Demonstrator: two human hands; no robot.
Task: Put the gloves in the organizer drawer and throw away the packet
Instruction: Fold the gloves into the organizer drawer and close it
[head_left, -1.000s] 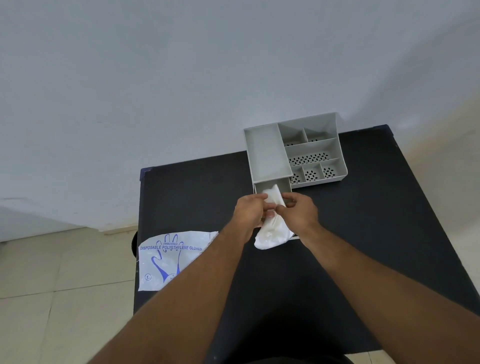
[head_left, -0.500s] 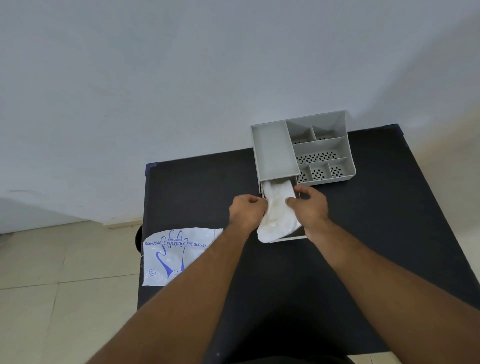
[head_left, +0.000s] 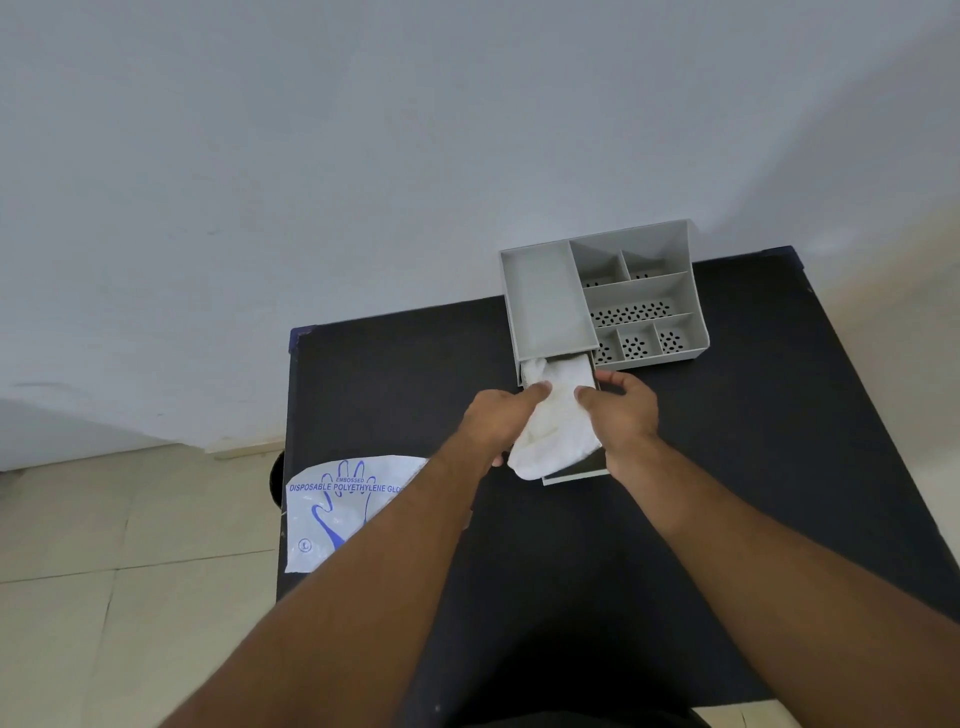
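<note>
Presently your left hand (head_left: 498, 415) and right hand (head_left: 621, 408) flank the gloves (head_left: 556, 426), thumbs pressed on top, apparently to flatten the wad into the open drawer (head_left: 576, 475) of the organizer (head_left: 550, 301); its near end still overhangs the front left corner. The packet (head_left: 337, 509) lies at the table (head_left: 727, 467) edge, part-covered by your left forearm; your curled fingers and the drawer floor are hidden

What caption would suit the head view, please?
Both hands, left hand and right hand, press white gloves into the organizer's open drawer.
</note>
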